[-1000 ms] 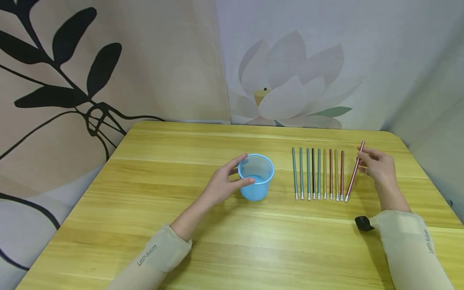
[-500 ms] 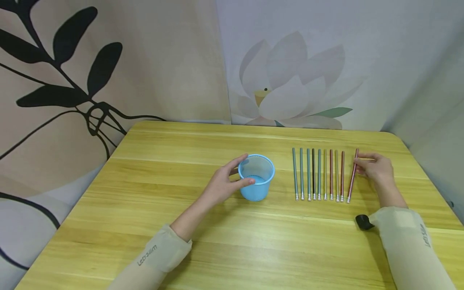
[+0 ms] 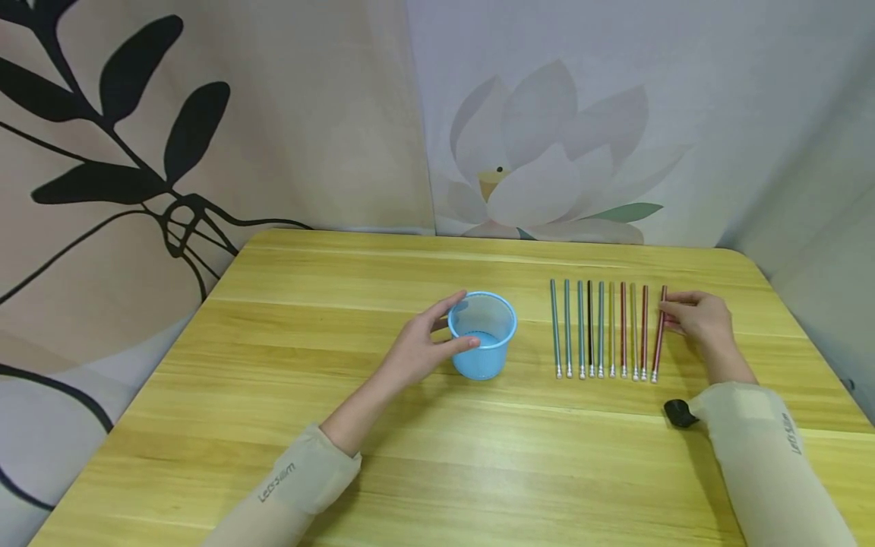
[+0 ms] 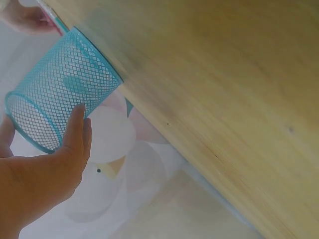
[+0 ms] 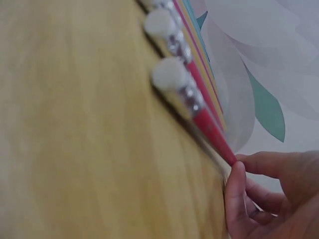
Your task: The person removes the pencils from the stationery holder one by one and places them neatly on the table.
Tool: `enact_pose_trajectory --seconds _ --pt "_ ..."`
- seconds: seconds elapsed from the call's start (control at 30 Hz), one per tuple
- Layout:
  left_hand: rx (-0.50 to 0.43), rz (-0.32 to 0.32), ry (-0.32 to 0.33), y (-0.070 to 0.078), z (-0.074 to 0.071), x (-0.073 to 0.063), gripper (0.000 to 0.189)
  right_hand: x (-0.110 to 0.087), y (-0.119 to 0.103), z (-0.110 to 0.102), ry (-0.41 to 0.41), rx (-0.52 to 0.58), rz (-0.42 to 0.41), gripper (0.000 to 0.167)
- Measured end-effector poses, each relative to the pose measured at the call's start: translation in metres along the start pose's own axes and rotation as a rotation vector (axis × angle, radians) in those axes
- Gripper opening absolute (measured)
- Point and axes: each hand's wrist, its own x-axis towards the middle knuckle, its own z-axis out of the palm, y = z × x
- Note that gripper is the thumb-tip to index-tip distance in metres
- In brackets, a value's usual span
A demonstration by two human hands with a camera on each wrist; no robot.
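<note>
My left hand [image 3: 418, 348] holds a blue mesh pencil cup [image 3: 482, 362], thumb on the near side and fingers behind the rim. Upright on the table, the cup has nothing in it. In the left wrist view, the fingers reach along the mesh wall [image 4: 62, 82]. At the right end of a row of pencils, my right hand [image 3: 704, 319] pinches a red pencil [image 3: 658, 342] near its far end. Its white eraser [image 5: 169, 73] lies close over the wood in the right wrist view. Beside it on the left lies another red pencil [image 3: 645, 330].
Several more pencils, blue, black, yellowish and red, lie side by side between cup and right hand, a blue pencil [image 3: 555, 327] leftmost. All erasers face me. A black object [image 3: 680, 414] sits at the right sleeve's cuff. Behind the wooden table [image 3: 307, 327] stands a printed wall [image 3: 342, 114].
My right hand has moved left and turned the red pencil from a slant to nearly parallel with the row, lowering its far end. The left hand and cup have stayed put.
</note>
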Motion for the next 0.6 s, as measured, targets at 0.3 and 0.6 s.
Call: enact_pose_trajectory --seconds 0.3,0.6 --pt "0.002 -0.005 -0.003 0.0004 -0.0022 -0.0014 0.073 0.0062 0.0004 0.0035 0.013 -0.034 -0.002 0.046" --pt "-0.017 0.017 -0.035 -0.0021 -0.006 -0.0001 0.075 0.0026 -0.0014 0.0059 0.012 -0.033 -0.008 0.049"
